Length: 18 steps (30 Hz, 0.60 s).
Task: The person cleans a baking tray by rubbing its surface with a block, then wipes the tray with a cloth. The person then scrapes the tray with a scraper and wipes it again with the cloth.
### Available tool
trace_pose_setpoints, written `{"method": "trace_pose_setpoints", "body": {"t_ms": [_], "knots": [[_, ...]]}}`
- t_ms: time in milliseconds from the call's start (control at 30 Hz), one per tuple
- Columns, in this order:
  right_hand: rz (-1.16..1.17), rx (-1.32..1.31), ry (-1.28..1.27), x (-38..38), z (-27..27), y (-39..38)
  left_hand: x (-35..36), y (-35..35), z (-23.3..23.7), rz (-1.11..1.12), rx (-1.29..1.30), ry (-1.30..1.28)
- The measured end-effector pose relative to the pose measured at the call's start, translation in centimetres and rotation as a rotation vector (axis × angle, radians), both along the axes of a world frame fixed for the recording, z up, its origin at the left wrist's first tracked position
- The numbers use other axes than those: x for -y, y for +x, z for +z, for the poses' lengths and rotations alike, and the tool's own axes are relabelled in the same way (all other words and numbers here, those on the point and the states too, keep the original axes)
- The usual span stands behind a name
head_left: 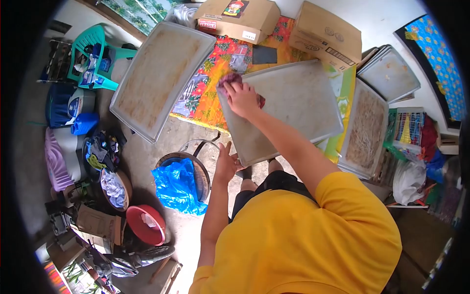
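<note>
A large grey metal tray [298, 105] lies in front of me, partly over the table, its near corner close to my body. My right hand [241, 99] presses a dark red cloth [230, 79] against the tray's left rim, fingers bent over it. Part of the cloth shows below the palm. My left hand [226, 164] is at the near left corner of the tray, thumb raised and fingers around the edge, partly hidden by it. A second tray [159, 73], with brownish stains, rests at the table's left side.
A flowered cloth [208, 105] covers the table. Cardboard boxes [323, 36] stand at the back. More trays [362, 127] are on the right. On the floor at left are a blue plastic bag [178, 183], a red basin [142, 228] and a green chair [98, 59].
</note>
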State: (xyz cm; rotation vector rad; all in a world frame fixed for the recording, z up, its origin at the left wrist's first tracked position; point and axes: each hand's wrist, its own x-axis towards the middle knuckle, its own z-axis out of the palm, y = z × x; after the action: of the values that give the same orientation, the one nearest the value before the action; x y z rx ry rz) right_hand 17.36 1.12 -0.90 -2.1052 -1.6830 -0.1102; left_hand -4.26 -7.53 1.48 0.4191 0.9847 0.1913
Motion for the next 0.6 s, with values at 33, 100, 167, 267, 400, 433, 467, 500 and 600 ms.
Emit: {"method": "trace_pose_setpoints", "body": {"t_ms": [33,100,167,267,400,433,467,500,600], "knots": [[0.039,-0.007,-0.073,2.7,0.9,-1.7,-0.2,0.1,1.0,0.013,0.046,-0.012],[0.132,-0.046,-0.158,7.7,1.5,-4.5,-0.3,0.2,0.7,0.009,0.040,-0.009],[0.219,-0.065,-0.193,12.1,1.7,-6.2,-0.5,0.2,0.3,0.008,0.045,-0.013],[0.337,-0.106,-0.231,17.9,2.4,-7.8,-0.5,0.1,-1.5,0.035,0.081,0.017],[0.468,-0.147,-0.372,21.6,3.3,-8.1,-0.6,0.1,-2.4,0.054,0.037,-0.016],[0.482,-0.259,-0.441,21.5,3.8,-7.5,-0.8,-0.2,-2.2,-0.010,0.033,-0.013],[0.432,-0.358,-0.426,21.3,4.2,-6.5,-1.1,-0.4,-2.3,-0.061,0.013,0.032],[0.382,-0.457,-0.408,21.0,4.4,-5.2,-1.5,-0.4,-2.7,-0.111,-0.005,0.077],[0.010,-0.425,-0.282,19.5,6.3,-2.2,-3.1,-0.2,-2.3,-0.242,-0.087,0.198]]}}
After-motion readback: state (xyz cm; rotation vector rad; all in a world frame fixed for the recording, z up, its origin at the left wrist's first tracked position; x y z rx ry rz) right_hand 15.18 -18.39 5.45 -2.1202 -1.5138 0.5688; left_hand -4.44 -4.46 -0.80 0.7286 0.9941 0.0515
